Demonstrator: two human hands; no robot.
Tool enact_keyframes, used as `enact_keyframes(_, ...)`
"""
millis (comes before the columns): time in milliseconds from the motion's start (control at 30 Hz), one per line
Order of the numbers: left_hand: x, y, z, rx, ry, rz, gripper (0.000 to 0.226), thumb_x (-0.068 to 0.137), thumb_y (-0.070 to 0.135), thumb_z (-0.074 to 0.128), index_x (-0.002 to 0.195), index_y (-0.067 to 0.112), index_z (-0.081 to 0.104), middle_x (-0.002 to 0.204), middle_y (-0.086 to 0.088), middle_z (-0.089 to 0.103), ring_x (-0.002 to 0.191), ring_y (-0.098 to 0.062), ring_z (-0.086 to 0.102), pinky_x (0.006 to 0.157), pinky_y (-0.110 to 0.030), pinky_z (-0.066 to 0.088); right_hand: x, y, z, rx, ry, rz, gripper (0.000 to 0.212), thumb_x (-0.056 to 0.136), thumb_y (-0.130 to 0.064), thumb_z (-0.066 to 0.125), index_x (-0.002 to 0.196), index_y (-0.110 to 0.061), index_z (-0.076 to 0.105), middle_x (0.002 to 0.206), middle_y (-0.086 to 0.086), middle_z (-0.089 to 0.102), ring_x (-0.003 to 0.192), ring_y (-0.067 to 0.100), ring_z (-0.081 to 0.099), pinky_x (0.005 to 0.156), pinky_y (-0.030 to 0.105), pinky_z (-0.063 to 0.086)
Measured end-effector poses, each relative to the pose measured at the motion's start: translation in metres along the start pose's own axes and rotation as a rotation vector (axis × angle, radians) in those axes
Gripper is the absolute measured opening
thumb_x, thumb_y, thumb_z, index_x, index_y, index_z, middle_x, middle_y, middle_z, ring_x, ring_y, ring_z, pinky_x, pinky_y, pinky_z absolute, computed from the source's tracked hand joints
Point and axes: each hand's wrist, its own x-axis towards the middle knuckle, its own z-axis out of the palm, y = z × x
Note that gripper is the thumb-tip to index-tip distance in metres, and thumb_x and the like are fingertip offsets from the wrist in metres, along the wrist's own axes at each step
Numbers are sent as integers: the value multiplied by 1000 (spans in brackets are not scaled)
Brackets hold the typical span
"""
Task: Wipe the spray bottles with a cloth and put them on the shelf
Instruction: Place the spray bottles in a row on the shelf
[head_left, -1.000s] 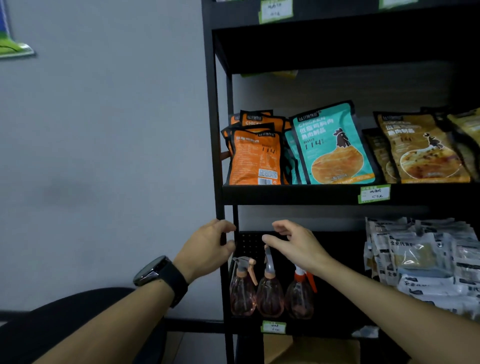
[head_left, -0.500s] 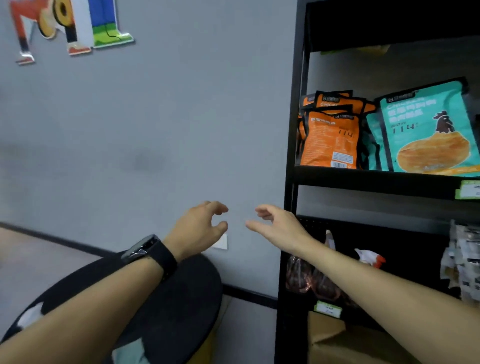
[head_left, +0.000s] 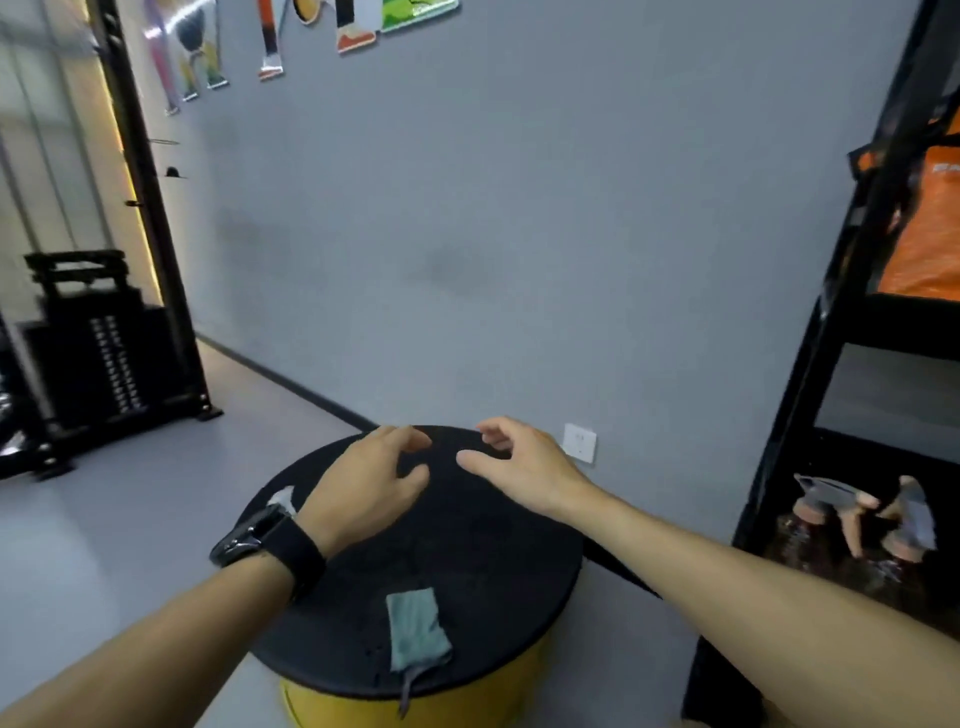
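Both hands empty: left hand (head_left: 363, 480) and right hand (head_left: 519, 467) loosely curled over stool (head_left: 467, 545). Cloth (head_left: 417, 629) near front edge (overhanging?); careless grab could drop it. Spray bottles (head_left: 862, 519) on shelf (head_left: 810, 364).

The single head-worn camera is looking forward and down from close above a round black stool (head_left: 467, 561) at lower centre, facing a grey wall (head_left: 519, 234), the shelf (head_left: 810, 374) edging the frame's right.
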Motion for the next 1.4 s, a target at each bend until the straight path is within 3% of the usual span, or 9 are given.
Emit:
enact_keyframes(333,-42,-114,3,57,5,-291,34,95,26,57,129,21,60,130,2,60,117,-16,57,98,-27,43,39,-17,119,29,-225,-55,54,86,-44,65,133,-20,54,130,-5,57,120,8,52,102,27,42)
enact_keyframes(500,-54,-159,9,66,9,-395,33,95,27,55,127,22,60,123,0,61,103,-16,59,88,-29,48,56,-12,172,39,-307,-46,52,87,-39,65,134,-19,53,130,-4,57,120,9,52,102,29,42)
enact_keyframes(633,-61,-191,18,62,7,-447,35,94,24,56,128,19,61,127,-1,62,113,-17,59,93,-26,44,69,-4,213,33,-359,-27,53,87,-41,65,133,-20,53,129,-4,57,119,10,52,99,29,44)
enact_keyframes(800,-61,-226,35,56,-18,-498,35,97,25,55,131,19,59,132,-2,60,117,-17,57,93,-23,41,89,3,258,40,-379,4,65,83,-50,66,138,-20,48,133,-4,53,121,12,50,99,31,44)
enact_keyframes(1033,-54,-266,54,45,-33,-533,37,96,22,55,132,16,59,131,-4,61,117,-18,58,91,-20,38,122,-2,305,104,-360,36,86,80,-56,67,149,-21,28,151,-1,33,137,17,37,107,38,38)
enact_keyframes(1100,-52,-276,59,41,-30,-541,37,95,22,56,131,16,59,130,-4,62,117,-18,58,92,-21,38,129,-4,317,115,-350,35,84,80,-55,68,147,-21,30,148,-2,36,133,17,40,102,36,40)
enact_keyframes(1233,-50,-290,68,30,-41,-560,37,96,22,55,132,15,58,131,-5,61,118,-19,57,90,-21,38,138,-4,338,183,-320,41,65,78,-48,72,131,-24,44,121,-6,54,110,14,55,90,33,48)
enact_keyframes(1400,-52,-299,74,43,-55,-565,36,97,23,54,132,14,58,132,-6,61,119,-19,57,92,-23,40,144,2,346,267,-310,81,61,79,-46,72,131,-25,46,116,-8,59,104,13,58,86,31,49)
